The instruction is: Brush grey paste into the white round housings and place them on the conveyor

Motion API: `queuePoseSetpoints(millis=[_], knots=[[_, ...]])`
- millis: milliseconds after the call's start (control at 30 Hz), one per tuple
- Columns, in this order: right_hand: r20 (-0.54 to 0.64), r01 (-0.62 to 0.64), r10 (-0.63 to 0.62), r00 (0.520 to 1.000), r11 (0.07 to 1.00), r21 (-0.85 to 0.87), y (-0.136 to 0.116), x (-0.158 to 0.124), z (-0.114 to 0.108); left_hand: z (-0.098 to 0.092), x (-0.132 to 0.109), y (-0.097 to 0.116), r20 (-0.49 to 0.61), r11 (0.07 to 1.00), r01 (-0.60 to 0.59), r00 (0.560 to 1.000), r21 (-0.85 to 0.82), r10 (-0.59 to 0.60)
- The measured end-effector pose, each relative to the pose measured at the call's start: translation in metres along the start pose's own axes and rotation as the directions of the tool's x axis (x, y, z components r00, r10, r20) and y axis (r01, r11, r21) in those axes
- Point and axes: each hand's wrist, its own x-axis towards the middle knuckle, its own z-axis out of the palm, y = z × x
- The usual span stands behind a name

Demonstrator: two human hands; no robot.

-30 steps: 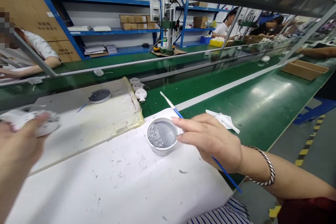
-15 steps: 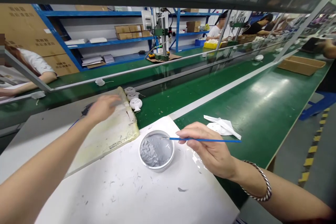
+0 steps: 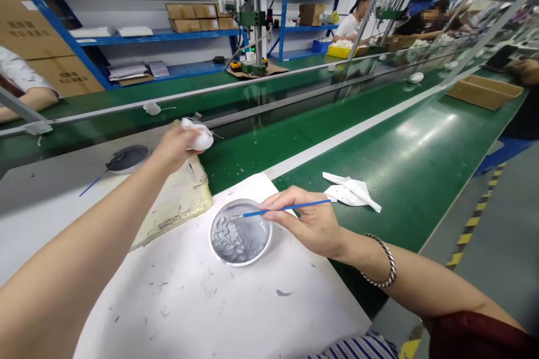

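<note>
A white rounded plastic housing (image 3: 199, 136), left of centre, sits in the curled fingers of our left hand (image 3: 172, 150); our right hand (image 3: 305, 223) pinches a thin blue brush (image 3: 290, 207) over a round dish of grey paste (image 3: 239, 233).

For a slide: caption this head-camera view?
Right hand holds a blue brush over grey paste; left hand grips a white part.
</note>
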Motion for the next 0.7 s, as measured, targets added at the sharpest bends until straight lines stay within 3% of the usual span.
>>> queuePoseSetpoints(millis=[67,200,300,400,533,633,700], knots=[[0.032,0.016,-0.016,0.999,1.000,-0.019,0.001,0.001,0.002,-0.012,-0.031,0.014,-0.034,0.970,0.038,0.998,-0.240,-0.048],[0.064,0.109,-0.108,0.992,0.994,-0.019,0.002,0.002,0.005,-0.030,-0.100,0.021,-0.036,0.777,0.161,0.973,-0.609,-0.230],[0.089,0.141,-0.141,0.986,0.990,-0.002,0.002,0.002,0.008,-0.031,-0.136,0.008,-0.099,0.693,0.200,0.926,-0.692,-0.365],[0.091,0.097,-0.096,0.991,0.995,0.003,-0.001,0.000,0.012,-0.027,-0.155,-0.005,-0.164,0.698,0.188,0.899,-0.691,-0.405],[0.025,-0.118,0.117,0.993,0.989,0.088,-0.002,0.000,0.014,-0.023,-0.165,-0.006,-0.166,0.702,0.169,0.909,-0.691,-0.382],[-0.023,-0.356,0.380,0.925,0.883,0.306,0.000,0.005,0.011,-0.020,-0.172,-0.001,-0.156,0.716,0.171,0.917,-0.677,-0.367],[-0.024,-0.437,0.490,0.871,0.797,0.416,0.001,0.008,0.008,-0.017,-0.177,0.002,-0.157,0.723,0.173,0.918,-0.669,-0.365]])
